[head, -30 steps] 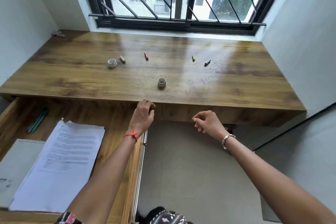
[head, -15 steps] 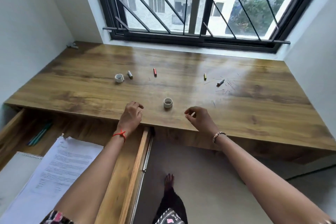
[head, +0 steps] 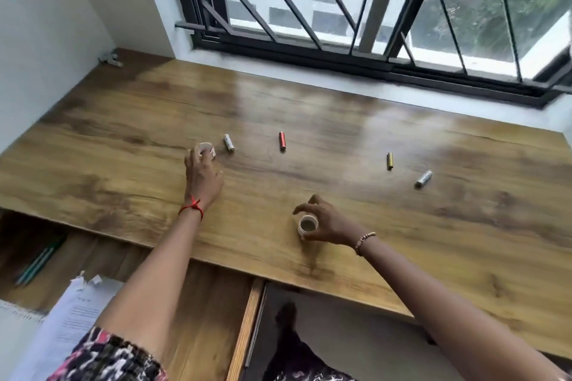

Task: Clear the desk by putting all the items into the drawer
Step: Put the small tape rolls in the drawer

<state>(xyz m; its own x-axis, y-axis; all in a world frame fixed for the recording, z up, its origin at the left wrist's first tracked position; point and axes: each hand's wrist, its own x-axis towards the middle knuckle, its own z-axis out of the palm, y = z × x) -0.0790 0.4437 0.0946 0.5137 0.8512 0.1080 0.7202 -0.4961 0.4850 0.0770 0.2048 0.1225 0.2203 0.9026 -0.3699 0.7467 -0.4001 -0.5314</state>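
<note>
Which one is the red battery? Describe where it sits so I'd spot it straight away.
Start at the wooden desk under the barred window. Near its middle lies a loose row of small batteries. The red battery is second from the left, the only red one; its neighbours are silver and yellow.

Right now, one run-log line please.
left hand: on far tape roll | right hand: grasping near tape roll | drawer: open

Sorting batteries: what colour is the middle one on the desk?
Red, with dark ends: the battery, clearest in the head view.
</note>
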